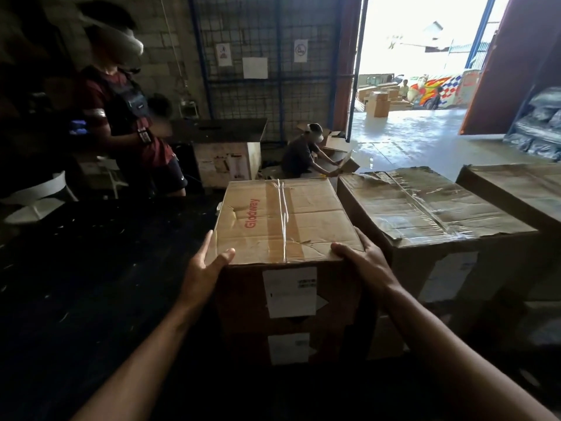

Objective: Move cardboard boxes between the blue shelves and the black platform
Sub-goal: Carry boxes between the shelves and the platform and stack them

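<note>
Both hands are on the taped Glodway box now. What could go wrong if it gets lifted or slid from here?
The left hand and right hand only hold the Glodway box's near top corners, so the grip may slip. Its top is dented and torn, so the edge could give. The neighbouring taped box sits close on the right, leaving little room for fingers.

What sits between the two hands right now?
In the head view, the taped cardboard box with red print fills the stretch: left hand is at its near left corner, right hand on its near right corner. Nothing else lies between them.
</note>
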The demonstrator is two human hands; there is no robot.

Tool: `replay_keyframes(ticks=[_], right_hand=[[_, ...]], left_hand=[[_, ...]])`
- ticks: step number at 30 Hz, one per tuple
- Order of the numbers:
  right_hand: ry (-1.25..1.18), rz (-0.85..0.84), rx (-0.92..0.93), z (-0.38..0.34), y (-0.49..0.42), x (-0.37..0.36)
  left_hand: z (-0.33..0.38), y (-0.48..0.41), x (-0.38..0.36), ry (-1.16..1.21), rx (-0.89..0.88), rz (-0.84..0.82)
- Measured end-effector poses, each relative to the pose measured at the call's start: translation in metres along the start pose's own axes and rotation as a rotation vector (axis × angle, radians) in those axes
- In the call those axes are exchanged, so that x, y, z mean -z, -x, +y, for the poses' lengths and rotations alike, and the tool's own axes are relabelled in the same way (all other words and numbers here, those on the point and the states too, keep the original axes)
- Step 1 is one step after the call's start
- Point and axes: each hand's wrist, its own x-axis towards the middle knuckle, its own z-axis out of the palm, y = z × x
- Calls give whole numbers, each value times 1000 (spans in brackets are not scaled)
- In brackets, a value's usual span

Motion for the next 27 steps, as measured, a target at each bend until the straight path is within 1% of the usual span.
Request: replay_keyframes(ticks=[3,7,13,15,18,21,24,27], right_hand=[[-25,18,-10,4,-3,-1],[-21,58,-46,9,-11,-4],[4,121,-38,6,-13,-6],[20,133,-36,9,-13,-8],[74,162,-27,6,-13,-10],[70,152,-18,-8,-5,-21],[64,158,48,-20,17,-33],[78,195,144,-48,58,-41]], left_hand=[[-11,-1,-1,106,-12,13],[-25,-10,0,177,-28,17],[-31,-16,-4,191,-77,77],[-30,-14,-5,198,-69,96],[-25,-17,-4,222,-48,74],[-21,-13,4,248,-52,38],[-12,4,21,239,-89,71],[9,29,39,274,-173,107]])
